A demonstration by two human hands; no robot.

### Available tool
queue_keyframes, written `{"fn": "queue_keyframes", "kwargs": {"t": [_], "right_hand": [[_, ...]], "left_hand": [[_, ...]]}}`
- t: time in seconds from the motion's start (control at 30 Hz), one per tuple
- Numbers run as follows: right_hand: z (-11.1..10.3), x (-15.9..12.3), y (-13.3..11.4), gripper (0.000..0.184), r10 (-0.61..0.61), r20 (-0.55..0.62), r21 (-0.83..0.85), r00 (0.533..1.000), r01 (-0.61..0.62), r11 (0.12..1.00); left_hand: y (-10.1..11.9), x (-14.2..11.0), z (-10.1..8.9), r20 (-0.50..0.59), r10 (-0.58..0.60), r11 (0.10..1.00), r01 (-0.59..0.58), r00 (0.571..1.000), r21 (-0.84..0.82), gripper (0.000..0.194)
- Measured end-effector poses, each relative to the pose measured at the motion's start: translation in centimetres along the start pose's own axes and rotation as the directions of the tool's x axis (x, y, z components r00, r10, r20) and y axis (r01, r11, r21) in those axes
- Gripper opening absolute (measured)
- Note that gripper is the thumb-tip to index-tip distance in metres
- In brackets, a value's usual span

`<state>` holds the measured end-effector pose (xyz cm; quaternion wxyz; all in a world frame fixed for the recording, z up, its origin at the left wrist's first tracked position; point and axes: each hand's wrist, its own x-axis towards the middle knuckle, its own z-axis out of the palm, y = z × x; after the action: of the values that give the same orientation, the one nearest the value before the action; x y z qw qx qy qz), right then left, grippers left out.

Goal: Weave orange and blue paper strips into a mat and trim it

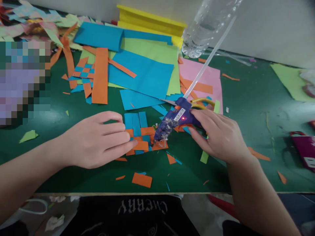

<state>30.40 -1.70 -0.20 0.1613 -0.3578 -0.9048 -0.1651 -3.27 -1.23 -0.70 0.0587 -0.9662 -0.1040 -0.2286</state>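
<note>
My right hand (218, 132) is wrapped around a blue hot glue gun (176, 119) with a small red light on. A long clear glue stick (209, 59) sticks out of its back. The gun's nozzle, smeared with dried glue, points down at a woven mat of blue and orange paper strips (137, 131). My left hand (98, 141) has its fingers bent together over the mat's left side, a fingertip on an orange strip (141, 146). The undersides of those fingers are hidden. Scissors with yellow handles (203, 102) lie partly behind the gun.
Blue sheets (147, 72), green and pink paper (204, 70) and a smaller woven piece (83, 72) lie behind. A plastic bottle (206, 29) stands near the wall. Paper scraps pile up at the far left (36, 23); a purple item (304, 149) lies right. The table's front edge (159, 194) is near.
</note>
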Motion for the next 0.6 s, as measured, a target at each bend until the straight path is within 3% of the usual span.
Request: {"fn": "queue_keyframes", "kwargs": {"t": [0.6], "right_hand": [[-0.21, -0.04, -0.07, 0.031, 0.013, 0.019, 0.013, 1.0, -0.013, 1.0]], "left_hand": [[-0.19, -0.28, 0.29, 0.001, -0.042, 0.999, 0.042, 0.999, -0.028, 0.029]]}}
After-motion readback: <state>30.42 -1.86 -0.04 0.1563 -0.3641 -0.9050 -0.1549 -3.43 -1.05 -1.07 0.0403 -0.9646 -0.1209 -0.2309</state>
